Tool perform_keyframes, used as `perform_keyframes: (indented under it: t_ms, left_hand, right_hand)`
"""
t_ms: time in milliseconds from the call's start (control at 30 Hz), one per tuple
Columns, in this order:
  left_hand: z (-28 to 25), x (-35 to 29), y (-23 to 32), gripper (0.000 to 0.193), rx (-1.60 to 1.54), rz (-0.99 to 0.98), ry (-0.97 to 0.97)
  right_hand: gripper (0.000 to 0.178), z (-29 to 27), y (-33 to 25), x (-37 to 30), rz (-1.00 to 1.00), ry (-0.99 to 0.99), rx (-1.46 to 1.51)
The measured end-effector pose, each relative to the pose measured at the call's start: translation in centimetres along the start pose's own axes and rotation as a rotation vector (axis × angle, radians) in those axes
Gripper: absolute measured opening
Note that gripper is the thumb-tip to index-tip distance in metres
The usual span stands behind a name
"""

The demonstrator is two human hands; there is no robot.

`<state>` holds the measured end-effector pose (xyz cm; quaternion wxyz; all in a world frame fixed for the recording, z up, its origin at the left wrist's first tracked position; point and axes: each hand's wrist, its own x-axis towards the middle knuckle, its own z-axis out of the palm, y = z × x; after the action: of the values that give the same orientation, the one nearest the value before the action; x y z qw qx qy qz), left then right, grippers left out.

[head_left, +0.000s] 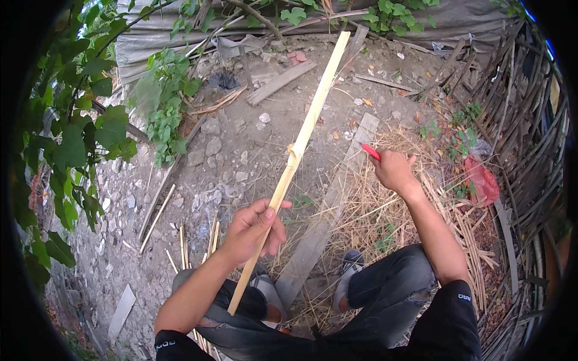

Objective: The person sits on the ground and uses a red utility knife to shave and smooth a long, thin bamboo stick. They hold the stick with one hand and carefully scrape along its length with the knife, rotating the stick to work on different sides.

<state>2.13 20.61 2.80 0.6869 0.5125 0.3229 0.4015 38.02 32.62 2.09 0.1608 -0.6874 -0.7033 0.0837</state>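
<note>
A long pale bamboo strip [310, 123] slants across the middle of the view, with a rough node partway along it. Its lower end hangs over my left thigh and its far end points up and away. My left hand [256, 228] grips it below the node, thumb on top. To the right, apart from the strip, my right hand [394, 170] is closed around a slim red tool [371, 151], perhaps a knife handle. Any blade on it is too unclear to make out.
A grey plank [313, 240] lies on the ground between my feet. Straw-like shavings [361, 210] cover the ground at right. Thin cut strips [183, 246] stand by my left leg. Stacked sticks [518, 114] line the right side, near a red plastic bag [481, 180]. Leafy vines [72, 144] hang at left.
</note>
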Motion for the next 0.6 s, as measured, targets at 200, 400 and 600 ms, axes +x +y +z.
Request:
perform_keyframes:
  t_ms: [200, 400, 600]
  left_hand:
    - [1.5, -1.9, -1.1, 0.036, 0.285, -0.09, 0.028]
    - [2.3, -2.8, -2.0, 0.029, 0.315, -0.169, -0.065]
    - [2.8, -2.1, -3.5, 0.026, 0.285, 0.027, -0.069]
  right_hand:
    - [0.038, -0.5, -2.8, 0.3, -0.135, 0.067, 0.793]
    - [0.031, -0.8, -5.3, -0.7, -0.13, -0.1, 1.085]
    - [0.023, -0.9, -7.3, -2.2, -0.125, -0.175, 1.111]
